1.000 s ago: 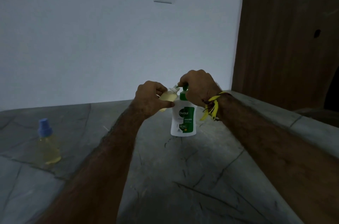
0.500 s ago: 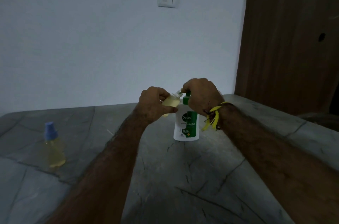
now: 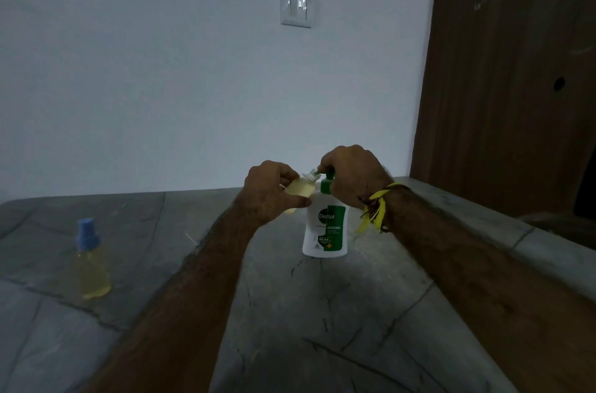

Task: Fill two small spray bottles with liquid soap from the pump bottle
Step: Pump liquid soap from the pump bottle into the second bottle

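Note:
A white pump bottle (image 3: 325, 228) with a green label and green pump stands upright on the grey stone counter (image 3: 322, 312). My right hand (image 3: 353, 176) is curled over its pump head. My left hand (image 3: 272, 191) grips a small uncapped spray bottle (image 3: 301, 189) with pale yellow liquid, tilted so its open neck meets the pump's spout. A second small spray bottle (image 3: 92, 263), with a blue cap and yellow liquid inside, stands upright at the left of the counter, apart from both hands.
A pale wall with a light switch (image 3: 296, 11) rises behind the counter. A brown wooden door (image 3: 516, 70) stands at the right. The counter's raised right edge (image 3: 483, 225) runs toward me.
Both hands and the two bottles keep the same hold. The camera has tipped upward a little, so everything sits lower in view.

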